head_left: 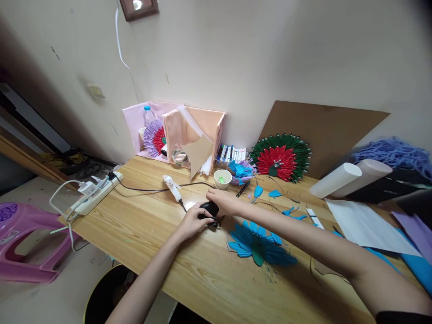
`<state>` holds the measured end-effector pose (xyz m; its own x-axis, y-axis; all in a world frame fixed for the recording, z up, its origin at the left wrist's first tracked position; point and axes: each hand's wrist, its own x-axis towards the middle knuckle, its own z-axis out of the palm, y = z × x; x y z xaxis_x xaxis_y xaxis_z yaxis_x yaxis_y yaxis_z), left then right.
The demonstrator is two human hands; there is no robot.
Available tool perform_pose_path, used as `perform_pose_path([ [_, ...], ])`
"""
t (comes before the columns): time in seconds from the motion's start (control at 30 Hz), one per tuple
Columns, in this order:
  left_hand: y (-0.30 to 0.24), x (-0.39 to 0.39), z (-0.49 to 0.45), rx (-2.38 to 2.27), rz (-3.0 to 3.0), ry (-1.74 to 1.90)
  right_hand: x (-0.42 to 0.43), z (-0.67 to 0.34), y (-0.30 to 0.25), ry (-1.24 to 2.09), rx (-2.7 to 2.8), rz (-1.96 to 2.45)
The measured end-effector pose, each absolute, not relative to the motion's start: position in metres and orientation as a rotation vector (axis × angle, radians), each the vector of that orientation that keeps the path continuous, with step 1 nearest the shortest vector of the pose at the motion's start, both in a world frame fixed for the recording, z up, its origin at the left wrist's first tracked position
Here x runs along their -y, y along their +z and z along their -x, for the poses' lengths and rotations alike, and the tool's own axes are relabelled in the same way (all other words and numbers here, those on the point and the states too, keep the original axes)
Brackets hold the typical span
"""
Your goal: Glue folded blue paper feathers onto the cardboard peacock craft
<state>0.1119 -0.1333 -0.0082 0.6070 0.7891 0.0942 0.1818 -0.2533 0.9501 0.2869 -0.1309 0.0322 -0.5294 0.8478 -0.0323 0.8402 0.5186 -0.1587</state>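
Both my hands meet over a small black object (209, 209) on the wooden table (148, 225). My left hand (193, 222) curls its fingers around the object's near side. From above and behind, my right hand (222, 201) closes on the same object. What the black object is I cannot make out. Just behind the hands a white glue gun (172, 187) lies on the table, its black cord running left. A blue paper peacock fan (258, 242) lies flat right of the hands.
A white power strip (95, 193) sits at the table's left edge. A small white cup (222, 178), markers (231, 153), a red-green paper fan (281, 157), a peach box (195, 135), white rolls (351, 177) and paper sheets (364, 225) stand behind and right. A pink stool (23, 238) is on the floor.
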Motion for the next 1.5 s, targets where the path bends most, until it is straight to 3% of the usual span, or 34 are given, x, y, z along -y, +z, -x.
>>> perform_pose_path([
  [0.37,0.003,0.138,-0.097,-0.799,-1.523,0.768,0.133,-0.297,0.039,0.208,2.876,1.405],
  [0.73,-0.002,0.136,-0.109,-1.201,-1.339,1.085,0.147,-0.314,0.029,0.162,2.846,1.269],
  [1.5,0.004,0.104,-0.149,-1.379,-1.817,0.716,0.151,-0.335,0.014,0.239,2.477,1.343],
])
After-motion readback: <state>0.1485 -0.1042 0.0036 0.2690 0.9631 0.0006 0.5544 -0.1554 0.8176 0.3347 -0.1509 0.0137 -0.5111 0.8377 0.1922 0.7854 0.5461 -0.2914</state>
